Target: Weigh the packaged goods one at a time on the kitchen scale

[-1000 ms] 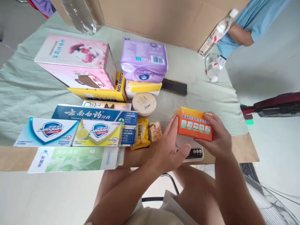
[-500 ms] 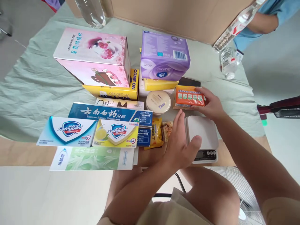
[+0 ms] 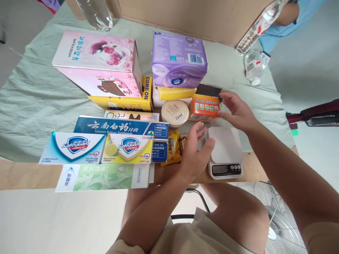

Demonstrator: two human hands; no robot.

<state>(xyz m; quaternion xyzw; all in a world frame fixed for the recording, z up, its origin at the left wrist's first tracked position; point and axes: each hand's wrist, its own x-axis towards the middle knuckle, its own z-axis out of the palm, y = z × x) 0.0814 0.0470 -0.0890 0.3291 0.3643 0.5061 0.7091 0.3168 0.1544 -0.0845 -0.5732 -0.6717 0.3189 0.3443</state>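
An orange soap box lies on the green cloth between a round Dove tin and my right hand. That hand is open, fingers spread, its fingertips at the box's right end. A white kitchen scale sits at the table's front edge with nothing on its platform. My left hand is loosely open beside the scale, thumb resting on its left corner, fingers over small snack packets. It holds nothing.
Safeguard soap boxes, a blue toothpaste box, a green box, a pink carton and a purple pack fill the left and middle. A phone, bottles, a cardboard wall and another person's sleeve lie beyond. A fan stands below right.
My right hand carried the orange box from above the scale to the cloth beside the Dove tin and let go of it. My left hand came off the box and settled by the scale.
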